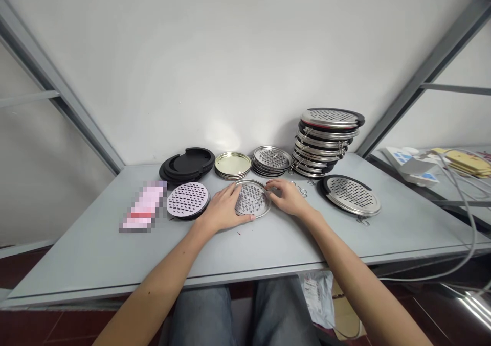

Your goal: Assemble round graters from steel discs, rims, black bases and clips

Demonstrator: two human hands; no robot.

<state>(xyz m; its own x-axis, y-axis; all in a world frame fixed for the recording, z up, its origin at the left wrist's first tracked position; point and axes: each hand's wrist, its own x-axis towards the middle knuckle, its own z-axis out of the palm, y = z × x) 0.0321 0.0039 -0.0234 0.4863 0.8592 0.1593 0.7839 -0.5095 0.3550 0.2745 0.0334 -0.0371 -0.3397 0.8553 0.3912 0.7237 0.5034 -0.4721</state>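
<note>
A round perforated metal disc (253, 199) with a raised rim lies in front of me on the table. My left hand (223, 210) grips its left side, with the thumb stretched along the near edge and the fingers over the far left rim. At the disc's right rim, the fingers of my right hand (286, 197) are bent together; whether a small part is between them is hidden. To the left sits a pale perforated disc (187, 199) on a black base. Small metal rings (299, 188) lie just right of my right hand.
Behind are stacked black plates (190, 163), gold-toned round lids (232, 164) and perforated metal discs (272, 159). A tall stack of black-and-silver assemblies (326, 141) stands back right, with one assembly (351, 195) before it. A pixelated pink item (146, 205) lies left. A white cable (470, 223) hangs right.
</note>
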